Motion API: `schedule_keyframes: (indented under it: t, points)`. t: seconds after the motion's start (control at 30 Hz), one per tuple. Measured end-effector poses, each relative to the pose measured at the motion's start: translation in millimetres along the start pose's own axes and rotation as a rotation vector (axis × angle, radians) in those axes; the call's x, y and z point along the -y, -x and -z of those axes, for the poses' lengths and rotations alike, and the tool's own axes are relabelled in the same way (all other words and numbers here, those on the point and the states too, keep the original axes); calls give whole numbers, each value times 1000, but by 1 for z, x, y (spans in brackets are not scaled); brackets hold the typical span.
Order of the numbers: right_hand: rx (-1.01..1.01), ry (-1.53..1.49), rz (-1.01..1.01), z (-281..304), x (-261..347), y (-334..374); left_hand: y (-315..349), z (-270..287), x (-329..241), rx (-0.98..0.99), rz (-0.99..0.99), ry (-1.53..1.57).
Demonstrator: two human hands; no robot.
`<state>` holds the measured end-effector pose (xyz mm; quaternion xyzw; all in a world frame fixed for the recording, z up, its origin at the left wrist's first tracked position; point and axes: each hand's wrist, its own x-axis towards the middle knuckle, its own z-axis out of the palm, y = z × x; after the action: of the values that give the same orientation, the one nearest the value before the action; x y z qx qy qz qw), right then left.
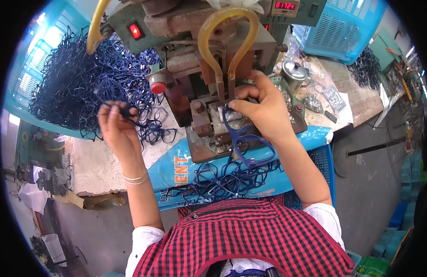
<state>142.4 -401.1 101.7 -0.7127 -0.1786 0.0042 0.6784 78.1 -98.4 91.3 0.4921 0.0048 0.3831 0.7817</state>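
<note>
My right hand (264,108) is closed, thumb and fingers pinching a blue eyeglass frame (255,137). One end of that frame sits at the metal block under the upright prongs of a bench machine (215,69); its rims hang toward me. At the edge of a big heap of dark blue eyeglass frames (79,83), my left hand (118,122) has its fingers curled round another dark frame (126,111), slightly blurred. More frames (213,180) lie on a blue printed plastic sheet (174,159) close to my apron.
A light blue basket (61,129) holds the heap. The machine carries a red button (158,87), a lit red switch (136,31) and a looped yellow tube (204,34). To the right are a lidded metal pot (294,71), small clear parts (333,98) and another blue basket (345,27).
</note>
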Motion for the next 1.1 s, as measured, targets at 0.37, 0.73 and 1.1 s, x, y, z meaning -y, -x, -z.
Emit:
schedule_keyframes:
  t: [0.37,0.73,1.1]
  points:
    - [70,-237,50,1,13,36,37,-17,15,-156,-189,18]
    - [-362,994,252,84,-103,21,78,-96,19,1048,-1076,-688]
    - [-393,645,174,78,-102,15,110,-74,23,916,-779,-682]
